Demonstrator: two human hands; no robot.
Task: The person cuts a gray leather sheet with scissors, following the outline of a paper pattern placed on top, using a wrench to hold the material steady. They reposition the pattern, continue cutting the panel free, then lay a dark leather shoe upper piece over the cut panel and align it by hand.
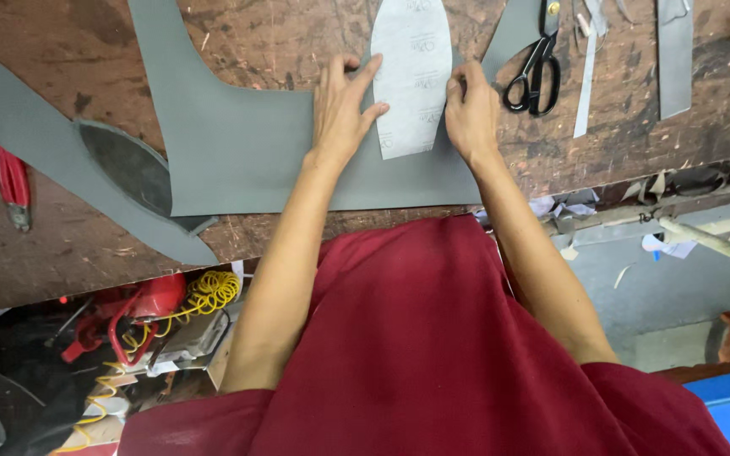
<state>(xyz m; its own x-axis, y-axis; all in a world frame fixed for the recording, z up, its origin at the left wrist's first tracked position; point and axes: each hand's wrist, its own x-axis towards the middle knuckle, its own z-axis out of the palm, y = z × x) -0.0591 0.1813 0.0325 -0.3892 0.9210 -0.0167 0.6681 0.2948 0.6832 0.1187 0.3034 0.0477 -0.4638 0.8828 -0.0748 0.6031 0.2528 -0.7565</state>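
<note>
Head view looks straight down on a scarred brown wooden worktop (238,34), with the person's two bare arms reaching up the frame from a dark red garment (433,355) that fills the lower middle. The left hand (341,110) lies flat and open, fingers spread, palm on a large grey sheet (238,152) and fingertips pressing the left edge of a pale, tapered paper pattern (411,76) that sits on the sheet at upper centre. The right hand (469,110) rests against the pattern's right edge, fingers curled loosely down onto it; neither grip closes around anything, both only press down. The pattern is widest near the top of the frame and narrows to a blunt end between the two hands.

Just right of the right hand, black-handled scissors (536,72) lie on the worktop, blades pointing up the frame. Further right are a thin grey strip (586,76) and a broader grey strip (674,59). At left, another long grey piece (35,135) runs diagonally, with a dark oval cut-out (124,173) lying on it, and a red-handled tool (12,186) sits near the left edge. Below the worktop's front edge, at lower left, a coiled yellow cord (209,291) and red tool parts (141,308) are visible.
</note>
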